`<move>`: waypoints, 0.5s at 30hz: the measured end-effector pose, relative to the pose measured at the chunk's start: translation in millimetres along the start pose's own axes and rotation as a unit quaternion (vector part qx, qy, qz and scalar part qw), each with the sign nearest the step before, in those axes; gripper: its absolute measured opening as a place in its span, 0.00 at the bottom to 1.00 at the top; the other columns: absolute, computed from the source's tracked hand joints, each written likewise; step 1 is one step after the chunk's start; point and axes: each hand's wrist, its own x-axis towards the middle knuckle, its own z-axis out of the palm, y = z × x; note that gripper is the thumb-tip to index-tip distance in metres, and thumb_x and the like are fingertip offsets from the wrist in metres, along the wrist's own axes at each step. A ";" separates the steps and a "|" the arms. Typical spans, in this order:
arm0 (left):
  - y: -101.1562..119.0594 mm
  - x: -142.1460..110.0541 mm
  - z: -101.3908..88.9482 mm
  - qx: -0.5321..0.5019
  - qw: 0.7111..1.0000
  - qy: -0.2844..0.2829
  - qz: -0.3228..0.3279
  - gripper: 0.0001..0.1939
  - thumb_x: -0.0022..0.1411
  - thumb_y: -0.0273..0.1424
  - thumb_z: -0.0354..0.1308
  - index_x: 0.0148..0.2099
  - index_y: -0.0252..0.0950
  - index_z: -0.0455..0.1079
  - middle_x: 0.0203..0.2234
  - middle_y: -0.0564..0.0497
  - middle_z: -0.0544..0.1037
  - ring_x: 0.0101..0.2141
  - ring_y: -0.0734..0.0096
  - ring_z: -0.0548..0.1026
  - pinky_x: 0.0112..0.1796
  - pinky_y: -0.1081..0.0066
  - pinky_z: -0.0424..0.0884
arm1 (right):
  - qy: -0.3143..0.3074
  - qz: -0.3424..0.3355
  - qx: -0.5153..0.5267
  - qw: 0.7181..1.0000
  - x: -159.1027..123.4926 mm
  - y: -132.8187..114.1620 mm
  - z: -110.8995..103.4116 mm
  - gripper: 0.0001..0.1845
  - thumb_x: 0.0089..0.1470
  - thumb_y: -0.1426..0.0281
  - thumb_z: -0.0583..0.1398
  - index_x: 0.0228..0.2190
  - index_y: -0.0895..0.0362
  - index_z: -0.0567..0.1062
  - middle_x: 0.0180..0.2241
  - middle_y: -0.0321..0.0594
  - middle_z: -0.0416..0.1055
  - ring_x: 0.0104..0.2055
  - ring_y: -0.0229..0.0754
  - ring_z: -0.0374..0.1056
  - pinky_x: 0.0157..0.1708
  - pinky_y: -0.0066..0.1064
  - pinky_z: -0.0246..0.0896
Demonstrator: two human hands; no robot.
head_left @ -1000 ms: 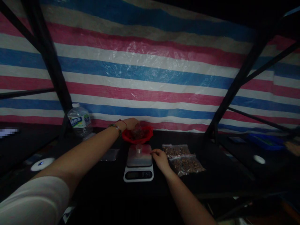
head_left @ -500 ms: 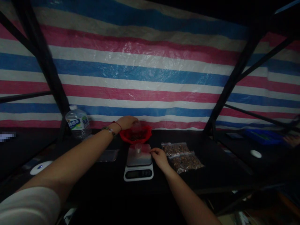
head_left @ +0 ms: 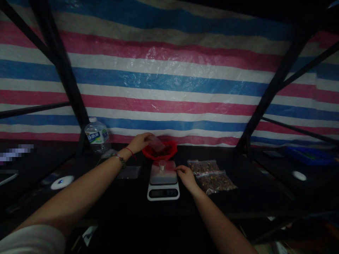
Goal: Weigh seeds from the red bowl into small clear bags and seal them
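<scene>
Two bare hands at work over a dark surface (head_left: 124, 201). The left grip (head_left: 140, 141) is closed on a clear plastic piece (head_left: 156, 143), which slants down to the right from the fingers, over the red bowl (head_left: 172, 151); in this dim light it may be a cup or a bag. The bowl lies just right of and below the left grip and holds dark, loose matter. A red cord (head_left: 131, 152) circles the wrist behind that grip.

The right grip (head_left: 186, 175) has its thumb and fingertips drawn together at the right edge of the white scale (head_left: 163, 194); whether anything is pinched there cannot be told. The scale stands directly left of the right grip, on the near side of the bowl, with its display facing the person. A small clear round piece (head_left: 162, 165) rests on its metal plate, to the left of the same fingertips.

Just right of the right grip lie filled clear bags (head_left: 217, 181) in two overlapping rows, their contents brownish and broken. Nearer than the left grip and slightly to its left, a flat clear sleeve (head_left: 129, 172) lies beside the scale. Farther left of that grip stands a clear bottle (head_left: 96, 135) with a blue, white and green label.
</scene>
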 end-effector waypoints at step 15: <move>-55.4 -136.1 -32.1 -0.012 0.959 -0.007 -0.282 0.29 0.54 0.31 0.59 0.57 0.28 0.60 0.39 0.41 0.78 0.38 0.57 0.77 0.42 0.59 0.73 | -0.018 0.003 0.001 1.000 0.1 6.0 -1.4 0.15 0.48 0.66 0.54 0.32 0.57 0.78 0.34 0.42 0.77 0.38 0.45 0.72 0.42 0.34 0.64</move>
